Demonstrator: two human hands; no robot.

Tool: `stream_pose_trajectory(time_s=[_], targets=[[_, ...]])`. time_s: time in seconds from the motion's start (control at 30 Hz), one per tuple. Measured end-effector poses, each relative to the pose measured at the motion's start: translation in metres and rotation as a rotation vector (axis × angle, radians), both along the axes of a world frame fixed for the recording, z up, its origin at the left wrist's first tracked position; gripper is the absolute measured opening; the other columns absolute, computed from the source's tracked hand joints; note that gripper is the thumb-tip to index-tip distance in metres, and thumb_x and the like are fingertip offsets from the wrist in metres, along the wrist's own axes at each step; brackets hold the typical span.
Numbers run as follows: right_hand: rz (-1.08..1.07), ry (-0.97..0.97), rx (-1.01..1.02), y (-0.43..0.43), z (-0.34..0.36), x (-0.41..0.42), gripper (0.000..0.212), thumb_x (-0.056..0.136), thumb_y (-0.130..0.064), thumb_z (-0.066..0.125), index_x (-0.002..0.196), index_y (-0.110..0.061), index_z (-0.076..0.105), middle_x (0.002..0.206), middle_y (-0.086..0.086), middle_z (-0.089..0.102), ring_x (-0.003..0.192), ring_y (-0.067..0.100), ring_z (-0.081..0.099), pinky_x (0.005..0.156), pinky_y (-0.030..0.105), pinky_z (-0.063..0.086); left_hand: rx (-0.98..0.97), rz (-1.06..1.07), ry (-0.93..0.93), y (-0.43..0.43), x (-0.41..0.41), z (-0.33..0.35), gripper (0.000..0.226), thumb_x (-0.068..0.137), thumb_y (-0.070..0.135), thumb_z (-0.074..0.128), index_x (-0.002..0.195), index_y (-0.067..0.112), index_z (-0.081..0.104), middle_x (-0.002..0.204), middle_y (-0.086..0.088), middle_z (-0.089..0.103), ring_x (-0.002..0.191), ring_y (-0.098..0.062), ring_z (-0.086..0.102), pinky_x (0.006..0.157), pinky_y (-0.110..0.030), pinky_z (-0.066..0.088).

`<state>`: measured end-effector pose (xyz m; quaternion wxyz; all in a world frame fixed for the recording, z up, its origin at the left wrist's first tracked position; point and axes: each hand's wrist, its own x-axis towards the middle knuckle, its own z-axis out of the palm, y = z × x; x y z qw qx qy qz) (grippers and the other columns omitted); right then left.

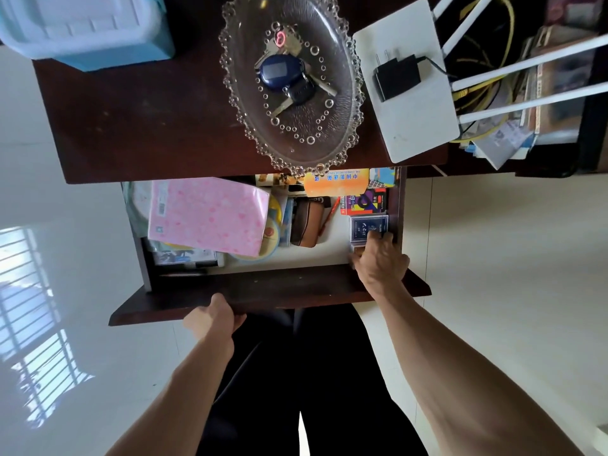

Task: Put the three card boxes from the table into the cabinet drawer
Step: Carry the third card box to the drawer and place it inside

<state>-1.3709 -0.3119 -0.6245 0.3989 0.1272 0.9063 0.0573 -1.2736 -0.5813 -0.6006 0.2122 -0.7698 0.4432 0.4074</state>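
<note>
The cabinet drawer [269, 291] stands pulled out under the dark wooden table top [138, 126]. In its right part lie a purple and red card box [363, 202] and, nearer me, a dark blue card box [365, 227]. My right hand [380, 263] reaches into the drawer's near right corner, fingers closed over a brownish card box [357, 250] that is mostly hidden beneath it and touching the blue box's near edge. My left hand [214, 319] grips the drawer's front panel from below.
The drawer also holds a pink notebook [210, 215], a brown case [309, 223], discs and an orange card [335, 182]. On the table top sit a glass dish [342, 126] with keys, a white router [411, 120] with a black plug, and a blue plastic bin [88, 28].
</note>
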Motion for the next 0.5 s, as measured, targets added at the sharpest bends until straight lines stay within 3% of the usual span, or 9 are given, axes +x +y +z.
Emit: stream_pose_trajectory(time_s=[0.17, 0.33, 0.43, 0.5], targets=[[0.021, -0.088, 0.038, -0.002, -0.004, -0.007, 0.060, 0.090, -0.049, 0.068, 0.136, -0.015, 0.048, 0.122, 0.011, 0.063, 0.107, 0.032, 0.067, 0.084, 0.042, 0.054, -0.005, -0.010, -0.012, 0.001, 0.005, -0.006, 0.021, 0.089, 0.023, 0.047, 0.095, 0.003, 0.047, 0.074, -0.011, 0.057, 0.028, -0.014, 0.059, 0.052, -0.030, 0.053], [-0.152, -0.082, -0.103, 0.000, 0.024, -0.002, 0.071, 0.088, -0.059, 0.065, 0.141, -0.017, 0.044, 0.129, 0.010, 0.061, 0.117, 0.034, 0.063, 0.091, 0.046, 0.051, 0.032, 0.024, -0.006, -0.004, 0.006, 0.016, 0.017, 0.092, 0.017, 0.051, 0.097, 0.001, 0.047, 0.081, -0.016, 0.061, 0.032, -0.020, 0.062, 0.044, -0.031, 0.057], [-0.365, 0.000, -0.285, 0.004, 0.043, 0.003, 0.059, 0.089, -0.060, 0.062, 0.132, -0.019, 0.058, 0.128, 0.004, 0.066, 0.117, 0.028, 0.063, 0.090, 0.039, 0.051, 0.084, 0.039, 0.076, -0.009, -0.008, 0.018, 0.018, 0.094, 0.013, 0.055, 0.103, 0.004, 0.042, 0.099, -0.022, 0.060, 0.054, -0.028, 0.065, 0.041, -0.029, 0.056], [-0.484, 0.084, -0.386, 0.003, 0.068, 0.015, 0.046, 0.090, -0.053, 0.065, 0.118, -0.017, 0.068, 0.117, 0.003, 0.073, 0.106, 0.024, 0.068, 0.084, 0.032, 0.051, 0.123, 0.043, 0.102, -0.014, -0.011, 0.034, 0.014, 0.096, 0.012, 0.054, 0.098, 0.003, 0.043, 0.094, -0.021, 0.062, 0.051, -0.026, 0.066, 0.043, -0.028, 0.056]])
